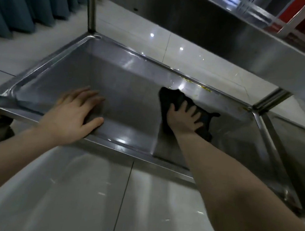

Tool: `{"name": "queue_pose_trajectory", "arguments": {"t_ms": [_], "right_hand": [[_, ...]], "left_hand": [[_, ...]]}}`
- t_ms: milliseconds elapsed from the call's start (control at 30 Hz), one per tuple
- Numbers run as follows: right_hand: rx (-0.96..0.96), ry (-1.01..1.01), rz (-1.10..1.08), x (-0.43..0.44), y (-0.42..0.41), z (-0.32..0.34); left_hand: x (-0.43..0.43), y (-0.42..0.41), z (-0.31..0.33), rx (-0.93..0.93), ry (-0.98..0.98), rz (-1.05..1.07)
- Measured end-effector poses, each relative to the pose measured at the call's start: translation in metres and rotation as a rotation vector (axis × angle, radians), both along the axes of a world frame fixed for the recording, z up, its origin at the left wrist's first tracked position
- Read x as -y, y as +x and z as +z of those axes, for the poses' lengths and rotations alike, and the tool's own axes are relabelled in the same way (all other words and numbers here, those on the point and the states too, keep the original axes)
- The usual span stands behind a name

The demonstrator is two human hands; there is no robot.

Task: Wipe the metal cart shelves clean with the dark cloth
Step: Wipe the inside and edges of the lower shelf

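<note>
The right hand [182, 117] lies flat with its fingers spread on the crumpled black cloth [169, 96], pressing it down rather than gripping it, on the floor of the shallow stainless-steel lower cart shelf [124, 95], toward that shelf's far right part. The left hand [72, 113] holds nothing and rests with straight fingers over the shelf's near rim, well apart from the cloth. Small yellow specks [206, 89] dot the shelf's far rim just beyond the cloth, the steel upper shelf [260, 56] overhangs its right side on round metal posts [91, 8], glossy pale floor tiles [88, 192] surround it, and a blue-grey pleated curtain [20, 3] hangs beyond its left corner.
</note>
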State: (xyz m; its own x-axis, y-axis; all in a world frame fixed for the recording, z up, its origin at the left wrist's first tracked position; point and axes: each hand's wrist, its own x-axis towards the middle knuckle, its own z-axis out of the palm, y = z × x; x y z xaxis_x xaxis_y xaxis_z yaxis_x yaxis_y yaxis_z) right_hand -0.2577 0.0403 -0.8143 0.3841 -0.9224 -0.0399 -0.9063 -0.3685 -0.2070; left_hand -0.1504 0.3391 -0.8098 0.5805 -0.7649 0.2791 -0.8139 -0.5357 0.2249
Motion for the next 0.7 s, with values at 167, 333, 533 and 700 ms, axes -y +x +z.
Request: {"name": "queue_pose_trajectory", "arguments": {"t_ms": [167, 333, 533, 700], "right_hand": [[0.025, 0.041, 0.373, -0.115, 0.114, 0.003], [0.024, 0.049, 0.412, -0.091, 0.085, 0.008], [-0.087, 0.038, 0.176, -0.033, -0.018, 0.009], [-0.122, 0.108, -0.024, -0.060, -0.015, 0.012]], "left_hand": [[-0.005, 0.011, 0.000, -0.128, -0.159, -0.011], [-0.020, 0.032, 0.002, -0.086, -0.049, -0.054], [-0.054, 0.041, 0.001, -0.095, 0.041, 0.003], [-0.072, 0.039, 0.000, -0.078, 0.030, 0.051]]}}
